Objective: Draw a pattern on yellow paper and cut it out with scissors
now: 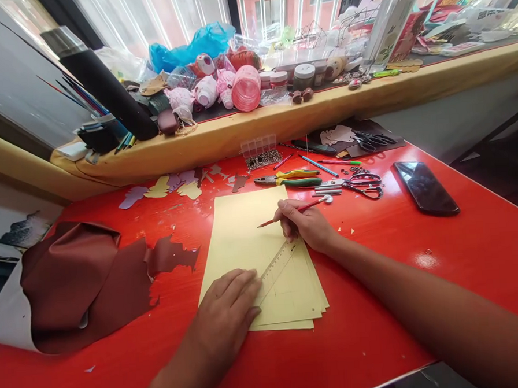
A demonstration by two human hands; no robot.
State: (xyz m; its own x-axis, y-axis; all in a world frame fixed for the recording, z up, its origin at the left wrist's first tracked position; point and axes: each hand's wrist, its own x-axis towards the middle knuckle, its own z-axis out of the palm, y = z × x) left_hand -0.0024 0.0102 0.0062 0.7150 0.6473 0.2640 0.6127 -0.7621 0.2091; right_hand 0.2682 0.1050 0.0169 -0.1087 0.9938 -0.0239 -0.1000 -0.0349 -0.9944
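Observation:
A clear ruler (277, 268) lies slantwise across a stack of pale yellow paper sheets (230, 230). My left hand (230, 308) covers the ruler's lower end, fingers over it and thumb at its near side, holding it against the paper. Faint pencil lines show on the top sheet near the ruler. In my right hand (301, 222) is a red pencil (267, 223), tilted nearly flat, its tip pointing left above the paper and a white piece on its back end. The lower fingers of this hand rest close to the ruler's upper end; whether they touch it I cannot tell.
Brown leather (94, 278) spreads at the left. Behind the paper lie pliers (288, 179), scissors (362, 184), pens and a bead box (261, 153). A phone (426, 187) lies right. The sill (221, 129) holds jars, a black thermos (106, 89) and clutter.

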